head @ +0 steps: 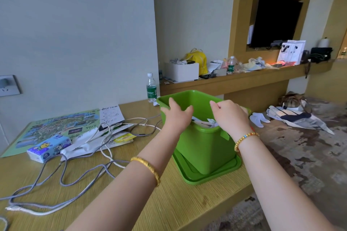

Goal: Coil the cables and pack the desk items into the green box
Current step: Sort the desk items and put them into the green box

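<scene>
Cables (62, 178), grey and white, sprawl loose across the near-left desk (178, 202). Beyond them the green box (204, 148) stands on its lid (221, 171) at the desk's right edge. Left hand (176, 116) and right hand (230, 113) each grip its rim with curled fingers. A tissue pack (48, 148) and map (56, 127) lie left; a bottle (151, 88) stands behind.
</scene>
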Demonstrator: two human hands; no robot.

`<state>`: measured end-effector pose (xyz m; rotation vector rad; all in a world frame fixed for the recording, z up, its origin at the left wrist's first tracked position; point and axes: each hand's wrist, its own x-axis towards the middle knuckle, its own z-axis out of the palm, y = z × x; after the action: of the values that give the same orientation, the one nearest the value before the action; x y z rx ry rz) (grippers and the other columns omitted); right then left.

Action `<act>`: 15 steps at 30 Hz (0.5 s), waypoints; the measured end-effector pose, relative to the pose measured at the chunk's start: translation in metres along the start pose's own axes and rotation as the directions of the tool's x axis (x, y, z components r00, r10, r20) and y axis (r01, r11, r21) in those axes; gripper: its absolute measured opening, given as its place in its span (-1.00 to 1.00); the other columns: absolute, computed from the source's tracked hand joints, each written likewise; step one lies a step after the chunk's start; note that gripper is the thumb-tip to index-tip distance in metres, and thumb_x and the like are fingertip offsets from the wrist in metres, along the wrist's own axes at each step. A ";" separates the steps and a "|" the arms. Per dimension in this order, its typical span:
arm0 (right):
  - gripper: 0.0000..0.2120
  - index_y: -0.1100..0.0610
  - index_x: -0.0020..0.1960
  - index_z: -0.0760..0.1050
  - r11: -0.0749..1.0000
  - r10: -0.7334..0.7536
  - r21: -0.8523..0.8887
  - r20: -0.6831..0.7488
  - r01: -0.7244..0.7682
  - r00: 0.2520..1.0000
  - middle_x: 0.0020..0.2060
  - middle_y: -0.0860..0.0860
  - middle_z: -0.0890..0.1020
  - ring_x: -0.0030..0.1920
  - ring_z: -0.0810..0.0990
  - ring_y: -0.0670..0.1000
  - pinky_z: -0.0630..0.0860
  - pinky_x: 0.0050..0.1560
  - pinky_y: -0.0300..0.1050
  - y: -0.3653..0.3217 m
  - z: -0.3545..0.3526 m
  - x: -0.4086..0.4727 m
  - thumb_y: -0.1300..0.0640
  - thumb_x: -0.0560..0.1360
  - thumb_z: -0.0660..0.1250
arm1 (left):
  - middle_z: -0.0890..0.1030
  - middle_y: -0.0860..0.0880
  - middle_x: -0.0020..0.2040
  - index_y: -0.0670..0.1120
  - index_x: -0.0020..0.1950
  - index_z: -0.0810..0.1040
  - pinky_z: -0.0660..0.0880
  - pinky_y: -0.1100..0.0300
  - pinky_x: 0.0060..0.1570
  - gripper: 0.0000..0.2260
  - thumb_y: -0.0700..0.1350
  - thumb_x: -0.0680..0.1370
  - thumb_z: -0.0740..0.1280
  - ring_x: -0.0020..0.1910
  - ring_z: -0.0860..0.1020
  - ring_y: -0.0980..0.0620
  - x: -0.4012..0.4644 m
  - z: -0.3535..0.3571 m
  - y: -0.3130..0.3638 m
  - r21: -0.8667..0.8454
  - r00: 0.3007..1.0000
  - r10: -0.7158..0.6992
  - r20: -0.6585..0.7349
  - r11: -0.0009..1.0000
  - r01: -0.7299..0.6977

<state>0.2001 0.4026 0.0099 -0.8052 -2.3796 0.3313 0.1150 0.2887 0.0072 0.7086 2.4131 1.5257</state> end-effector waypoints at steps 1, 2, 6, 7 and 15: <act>-0.45 0.09 -0.52 0.24 1.000 0.008 -0.002 -0.006 -0.008 1.000 -0.56 -0.03 0.38 -0.46 0.34 0.01 0.34 0.13 0.02 0.000 0.001 -0.001 -0.05 0.62 0.01 | -0.11 -0.19 0.54 -0.06 0.53 -0.15 0.15 0.00 0.39 -0.33 0.03 0.57 0.20 0.49 0.09 -0.16 -0.005 0.003 -0.003 -0.125 0.999 -0.035 0.029 0.991 0.038; -0.45 0.09 -0.51 0.28 1.000 0.018 0.000 -0.008 -0.018 1.000 -0.51 -0.02 0.47 -0.42 0.41 0.03 0.34 0.19 0.04 -0.001 0.002 -0.002 -0.06 0.62 -0.01 | -0.06 -0.14 0.55 -0.04 0.53 -0.16 0.16 0.01 0.38 -0.33 -0.01 0.58 0.20 0.49 0.11 -0.13 -0.008 0.005 -0.007 -0.208 0.998 -0.037 0.046 0.977 0.046; -0.43 0.14 -0.39 0.49 0.999 0.038 0.009 -0.038 -0.038 0.999 -0.28 0.02 0.66 -0.23 0.55 0.08 0.28 0.28 0.06 -0.005 0.006 -0.002 -0.07 0.62 -0.06 | 0.21 -0.21 0.48 0.05 0.53 -0.07 0.28 0.00 0.33 -0.38 -0.19 0.56 0.17 0.42 0.26 -0.19 -0.005 0.008 -0.014 -0.348 1.000 0.011 -0.002 0.938 -0.011; -0.42 0.14 -0.39 0.49 0.999 0.037 0.009 -0.049 -0.036 0.998 -0.30 0.01 0.66 -0.25 0.54 0.07 0.27 0.29 0.06 -0.007 0.008 -0.003 -0.07 0.62 -0.07 | 0.25 -0.23 0.46 0.07 0.52 -0.06 0.31 -0.04 0.34 -0.37 -0.20 0.55 0.17 0.41 0.28 -0.22 -0.003 0.007 -0.015 -0.366 1.000 0.016 -0.004 0.930 -0.017; -0.50 0.09 -0.44 0.31 0.999 0.032 0.035 -0.155 -0.027 0.987 -0.49 -0.05 0.46 -0.25 0.52 0.08 -0.01 0.44 0.20 -0.030 0.017 -0.009 -0.02 0.63 -0.05 | 0.26 -0.14 0.48 -0.10 0.50 0.13 0.22 0.12 0.35 -0.52 0.01 0.62 0.12 0.44 0.26 -0.07 0.017 -0.019 -0.031 -0.073 0.995 0.094 -0.030 0.993 -0.096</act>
<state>0.1812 0.3726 0.0050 -0.8208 -2.2131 0.3074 0.0835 0.2711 -0.0110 0.8032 2.3581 1.6622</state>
